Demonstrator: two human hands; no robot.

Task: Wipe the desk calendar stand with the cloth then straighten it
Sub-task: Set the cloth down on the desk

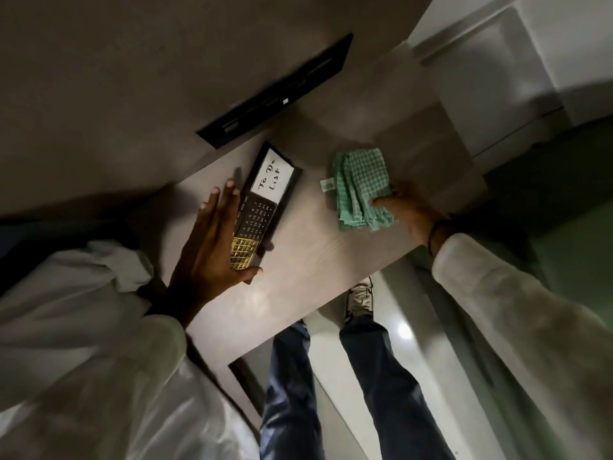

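The desk calendar stand (265, 197) is a long dark frame lying on the grey desk (298, 270). It carries a white "To Do List" card, a dark date grid and a gold patch at its near end. My left hand (212, 240) lies over its left edge, fingers spread along that side and thumb curled round the near end. A folded green checked cloth (360, 187) rests on the desk to the right of the stand, apart from it. My right hand (408, 210) pinches the cloth's right edge.
A black slotted panel (275, 91) is set in the surface behind the stand. A lighter block (428, 154) sits at the desk's right end, under a pale cabinet (517, 61). My legs and a shoe (360, 298) stand at the desk's near edge.
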